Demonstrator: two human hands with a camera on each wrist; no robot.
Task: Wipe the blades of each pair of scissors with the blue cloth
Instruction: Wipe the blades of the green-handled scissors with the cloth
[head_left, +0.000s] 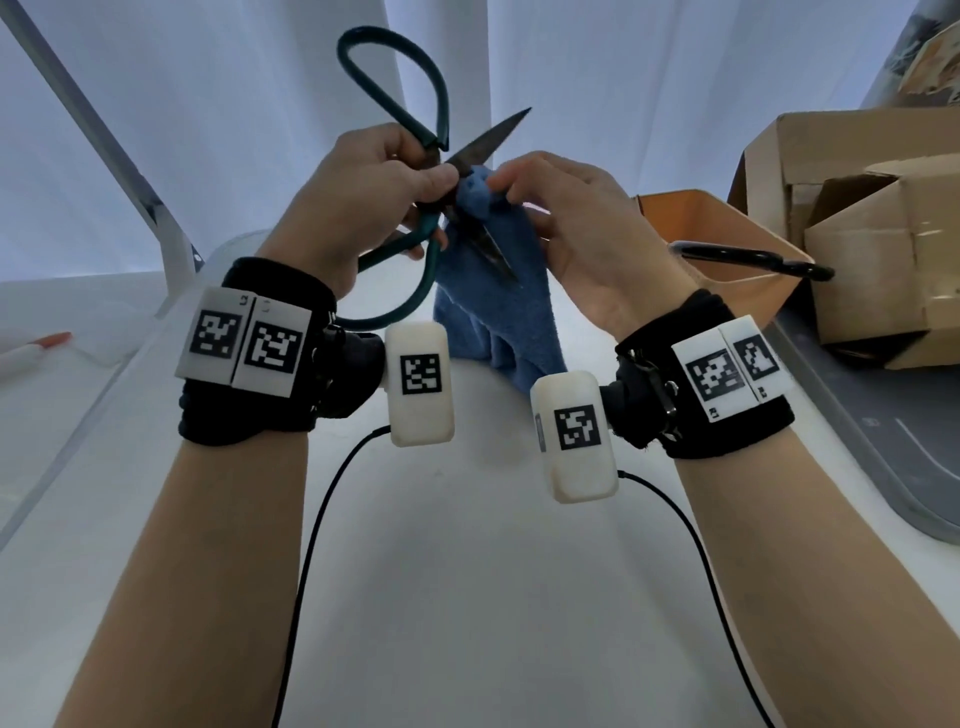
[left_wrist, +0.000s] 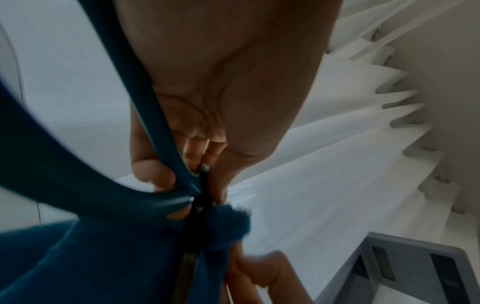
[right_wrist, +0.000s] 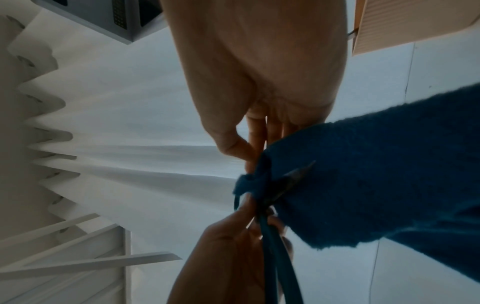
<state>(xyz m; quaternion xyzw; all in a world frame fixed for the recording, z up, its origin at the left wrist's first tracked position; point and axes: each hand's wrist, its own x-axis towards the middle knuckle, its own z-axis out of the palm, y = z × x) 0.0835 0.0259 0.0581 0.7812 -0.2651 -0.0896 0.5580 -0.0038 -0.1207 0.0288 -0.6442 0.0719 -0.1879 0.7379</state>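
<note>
Counter (head_left: 467, 571): white, below both raised hands.
Cardboard boxes (head_left: 852, 249): right side, well apart — no obstruction.
Blue cloth (head_left: 483, 306): soft, limp, hanging mid-air; bunched over the lower blade near the pivot.
Scissors (head_left: 415, 156): stiff, likely weighty, blades spread, points sharp — best held at the handles.
Left hand (head_left: 363, 202): grip curled round the green handles.
Right hand (head_left: 576, 218): grip pinching cloth onto blade.
</note>
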